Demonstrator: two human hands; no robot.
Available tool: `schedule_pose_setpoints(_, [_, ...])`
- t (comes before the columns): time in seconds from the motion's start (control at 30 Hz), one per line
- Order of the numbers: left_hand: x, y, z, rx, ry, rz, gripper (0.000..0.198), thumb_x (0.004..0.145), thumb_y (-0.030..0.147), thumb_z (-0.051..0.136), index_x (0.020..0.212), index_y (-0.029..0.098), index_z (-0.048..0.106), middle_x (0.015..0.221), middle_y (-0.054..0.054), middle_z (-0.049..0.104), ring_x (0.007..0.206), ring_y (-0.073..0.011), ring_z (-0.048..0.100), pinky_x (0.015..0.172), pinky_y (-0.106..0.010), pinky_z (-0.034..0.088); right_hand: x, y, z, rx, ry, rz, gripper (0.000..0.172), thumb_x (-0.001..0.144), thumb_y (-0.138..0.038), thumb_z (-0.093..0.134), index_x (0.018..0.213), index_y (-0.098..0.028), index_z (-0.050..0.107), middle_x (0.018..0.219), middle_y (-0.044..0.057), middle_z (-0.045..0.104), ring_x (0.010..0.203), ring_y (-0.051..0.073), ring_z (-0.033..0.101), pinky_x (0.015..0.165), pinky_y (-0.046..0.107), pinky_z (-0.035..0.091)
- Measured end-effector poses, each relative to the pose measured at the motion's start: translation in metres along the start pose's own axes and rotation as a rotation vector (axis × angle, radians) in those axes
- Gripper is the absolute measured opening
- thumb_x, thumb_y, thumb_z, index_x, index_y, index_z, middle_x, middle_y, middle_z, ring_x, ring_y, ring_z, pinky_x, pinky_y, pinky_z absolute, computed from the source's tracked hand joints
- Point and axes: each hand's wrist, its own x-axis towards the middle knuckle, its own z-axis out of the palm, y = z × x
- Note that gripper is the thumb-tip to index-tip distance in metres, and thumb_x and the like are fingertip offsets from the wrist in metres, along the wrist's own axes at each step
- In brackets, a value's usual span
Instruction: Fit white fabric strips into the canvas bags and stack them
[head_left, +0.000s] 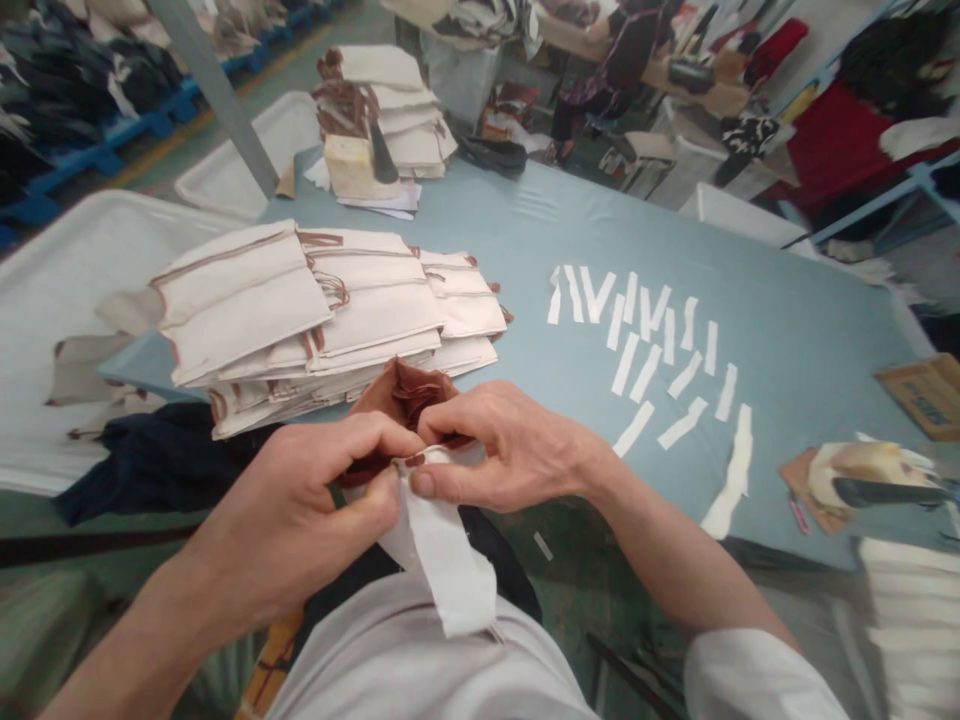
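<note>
The left hand (315, 500) and right hand (499, 445) are pinching a brown-lined cloth (401, 390) above a dangling white strip (454, 570); keeping the edge taut is probably helping.

Bunched brown cloth (384, 395), white strip (452, 570), hanging just below

Held cloth (401, 385): rust-brn. Held strip (450, 570): wht., plain. Stacked bags (240, 285): cream w/ brn. trim. Table (525, 230): plain blue-gry. Loose strips (624, 363): wht. Crumpled cloth (165, 460): navy. Bin (112, 225): wht. Pallets (105, 163): blue. Carton (926, 392): brn. Bkgd. drape (832, 140): red. Sleeve (757, 675): wht.
</note>
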Motion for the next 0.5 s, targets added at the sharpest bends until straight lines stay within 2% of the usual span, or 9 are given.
schedule_pose_setpoints(0.27, [-0.004, -0.003, 0.006, 0.111, 0.088, 0.157, 0.023, 0.089, 0.015, 0.056, 0.089, 0.024, 0.077, 0.078, 0.003, 0.080, 0.064, -0.0144, 0.074, 0.060, -0.022, 0.052, -0.003, -0.001, 0.009, 0.055, 0.037, 0.092, 0.023, 0.091, -0.034, 0.063, 0.075, -0.021, 0.052, 0.068, -0.006, 0.051, 0.063, 0.012, 0.041, 0.063, 0.027, 0.027])
schedule_pose_setpoints(0.4, [-0.007, -0.006, 0.014, 0.137, 0.128, 0.223, 0.025, 0.092, 0.011, 0.054, 0.088, 0.025, 0.074, 0.084, 0.000, 0.082, 0.074, -0.0178, 0.079, 0.070, -0.025, 0.059, -0.006, -0.001, 0.014, 0.206, 0.043, 0.171, 0.015, 0.089, -0.030, 0.061, 0.077, -0.021, 0.056, 0.065, -0.007, 0.049, 0.064, 0.012, 0.042, 0.064, 0.025, 0.030])
schedule_pose_setpoints(0.5, [-0.010, -0.013, 0.018, 0.126, 0.135, 0.238, 0.028, 0.094, 0.012, 0.054, 0.093, 0.028, 0.077, 0.090, -0.002, 0.085, 0.080, -0.0205, 0.080, 0.079, -0.028, 0.064, -0.008, -0.002, 0.020, 0.360, 0.049, 0.249, 0.010, 0.085, -0.026, 0.059, 0.076, -0.021, 0.057, 0.065, -0.007, 0.046, 0.064, 0.011, 0.042, 0.061, 0.024, 0.031])
